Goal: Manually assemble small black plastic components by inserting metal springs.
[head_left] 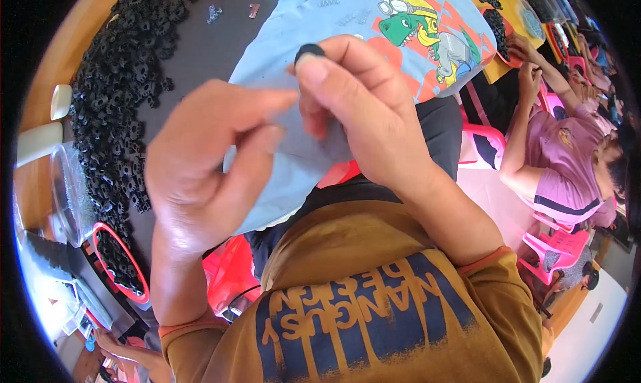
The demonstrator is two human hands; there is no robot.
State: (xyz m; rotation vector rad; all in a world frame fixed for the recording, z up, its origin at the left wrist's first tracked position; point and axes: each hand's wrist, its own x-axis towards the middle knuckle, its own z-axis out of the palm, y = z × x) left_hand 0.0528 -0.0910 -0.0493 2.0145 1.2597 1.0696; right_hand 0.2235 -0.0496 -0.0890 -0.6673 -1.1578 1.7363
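Observation:
My right hand [374, 102] pinches a small black plastic piece [308, 51] between thumb and forefinger; only its rounded end shows, so its exact kind is hidden. Facing it, my left hand [207, 156] is slightly blurred, its thumb and forefinger apart with nothing visible between them. Both hands are above a light blue cloth [274, 69] with a cartoon dinosaur print, spread over my lap and the table edge. To the left lies a large heap of small black toothed plastic pieces [113, 116], resembling claw clips.
Small translucent pieces [214, 14] lie on the dark table [200, 56], and others on the cloth. At the left are a red-rimmed basket [141, 276] of black pieces and a clear plastic tub [67, 189]. A person in a purple shirt [567, 149] works at the right near pink stools [554, 253].

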